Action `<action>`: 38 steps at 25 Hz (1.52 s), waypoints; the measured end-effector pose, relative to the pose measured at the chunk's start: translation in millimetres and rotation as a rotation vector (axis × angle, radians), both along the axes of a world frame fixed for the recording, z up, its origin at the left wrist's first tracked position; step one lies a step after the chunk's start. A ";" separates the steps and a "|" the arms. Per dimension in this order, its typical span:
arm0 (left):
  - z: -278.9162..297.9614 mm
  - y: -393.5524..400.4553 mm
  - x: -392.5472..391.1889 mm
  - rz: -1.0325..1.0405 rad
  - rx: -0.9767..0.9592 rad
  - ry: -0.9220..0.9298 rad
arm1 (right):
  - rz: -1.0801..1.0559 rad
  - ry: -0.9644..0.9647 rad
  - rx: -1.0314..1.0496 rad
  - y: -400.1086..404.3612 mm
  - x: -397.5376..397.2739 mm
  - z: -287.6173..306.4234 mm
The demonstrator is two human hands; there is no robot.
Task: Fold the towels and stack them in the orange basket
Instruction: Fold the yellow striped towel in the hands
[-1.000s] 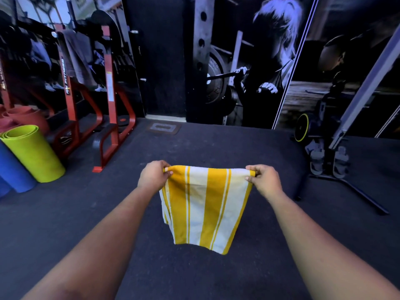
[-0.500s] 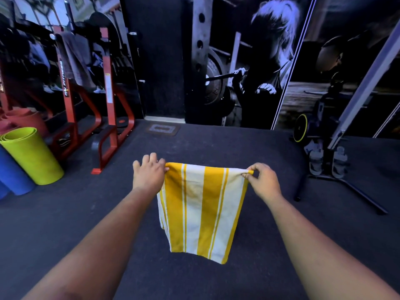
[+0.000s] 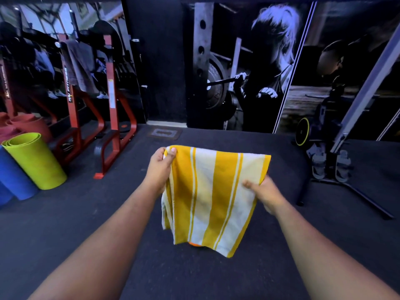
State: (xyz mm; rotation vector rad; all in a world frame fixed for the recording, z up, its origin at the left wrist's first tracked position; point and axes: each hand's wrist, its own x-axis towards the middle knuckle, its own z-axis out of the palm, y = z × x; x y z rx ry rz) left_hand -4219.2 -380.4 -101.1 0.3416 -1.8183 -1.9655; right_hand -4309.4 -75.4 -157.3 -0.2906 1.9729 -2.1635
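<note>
The towel (image 3: 212,195) hangs in the air between the two hands, out in front of the person and above the dark floor (image 3: 86,224). The left hand (image 3: 160,169) pinches its upper left corner, thumb over the top edge and fingers curled behind the cloth. The right hand (image 3: 263,192) grasps the right edge lower down, well below the upper right corner, which stands free above it. From both holds the cloth drops straight, its bottom edge slanting lower under the right hand. A sliver of orange (image 3: 194,245) peeps out just beneath the bottom edge; what it belongs to cannot be told.

Left of the left hand lie a rolled green mat (image 3: 36,161) and a blue mat (image 3: 13,180), with a red rack (image 3: 108,118) behind them. Beyond the hands a wall mural (image 3: 249,72) rises.

The towel is folded double, with broad yellow and white stripes.
</note>
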 end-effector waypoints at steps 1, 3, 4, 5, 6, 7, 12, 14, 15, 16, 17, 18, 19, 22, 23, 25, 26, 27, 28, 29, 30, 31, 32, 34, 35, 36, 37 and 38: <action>10.7 5.2 -3.7 0.013 0.105 0.058 | 0.030 -0.010 0.090 -1.7 3.6 -8.8; 19.7 -0.4 -6.2 -0.050 0.210 0.162 | -0.075 0.007 0.016 -8.1 6.7 -11.5; 11.8 -5.6 -1.9 -0.120 0.113 0.143 | -0.125 -0.004 -0.064 -11.0 5.7 -7.3; -4.3 -8.5 8.8 -0.205 -0.033 0.028 | -0.132 -0.016 -0.139 -12.6 3.8 -1.1; -26.0 -10.9 22.5 -0.288 -0.190 -0.144 | -0.126 -0.031 -0.186 -14.0 1.0 6.9; -46.3 -11.7 36.3 -0.328 -0.313 -0.314 | -0.114 -0.047 -0.206 -14.0 -2.1 15.7; -39.6 -3.3 30.8 -0.157 0.171 -0.293 | -0.093 -0.153 -0.366 0.0 -10.1 18.2; -14.2 -0.9 16.8 -0.152 0.303 -0.206 | 0.044 -0.265 -0.178 13.0 -6.0 -2.5; -6.6 -1.5 11.9 -0.137 0.322 -0.180 | 0.152 -0.278 -0.016 16.3 -0.3 -13.3; -3.4 -3.3 10.7 -0.134 0.323 -0.175 | 0.220 -0.252 0.088 16.1 5.5 -19.5; -5.0 -6.1 14.2 -0.158 0.294 -0.214 | 0.215 -0.200 0.103 13.8 7.5 -23.2; -13.1 -10.1 20.5 -0.202 0.231 -0.307 | 0.154 -0.158 0.056 9.5 8.9 -21.4; -21.9 -13.1 28.6 -0.244 0.148 -0.418 | 0.077 -0.133 0.002 6.4 8.4 -17.1; -39.2 -17.6 30.8 -0.159 0.083 -0.495 | -0.056 -0.172 -0.128 4.7 1.9 -6.1; -40.7 -17.8 25.4 -0.100 0.143 -0.447 | -0.022 -0.208 -0.089 6.5 1.2 -9.4; -43.0 -20.5 19.1 -0.040 0.233 -0.392 | 0.095 -0.234 0.121 10.8 2.8 -19.2; -48.1 -25.1 18.0 -0.039 0.186 -0.421 | 0.098 -0.207 0.191 11.5 3.3 -23.7; -52.8 -29.6 18.7 -0.049 0.084 -0.474 | 0.039 -0.159 0.216 10.8 1.8 -26.7; -58.1 -31.9 20.6 -0.043 -0.046 -0.523 | -0.043 -0.111 0.237 9.3 2.3 -26.5; -61.1 -31.4 21.1 0.004 -0.152 -0.540 | -0.137 -0.057 0.285 6.3 3.0 -23.1; -61.4 -29.8 19.4 0.075 -0.212 -0.528 | -0.234 -0.016 0.340 1.8 3.9 -17.8; -57.6 -27.0 17.6 0.144 -0.211 -0.504 | -0.284 -0.001 0.364 -1.3 2.3 -15.5; -53.1 -26.2 14.3 0.163 -0.158 -0.461 | -0.267 -0.017 0.353 -2.5 -0.3 -14.2; -54.4 -31.6 11.5 0.041 -0.086 -0.406 | -0.074 -0.060 0.315 2.7 -3.6 -13.7; -56.4 -36.7 12.4 -0.052 -0.131 -0.422 | 0.034 -0.054 0.362 7.5 -5.5 -11.1; -57.8 -43.5 12.9 -0.129 -0.241 -0.447 | 0.116 -0.021 0.447 12.4 -7.8 -7.2; -55.6 -48.3 13.3 -0.177 -0.406 -0.468 | 0.151 0.041 0.559 15.6 -11.0 -4.4; -52.8 -51.6 11.9 -0.181 -0.576 -0.481 | 0.147 0.116 0.675 16.0 -12.7 -1.5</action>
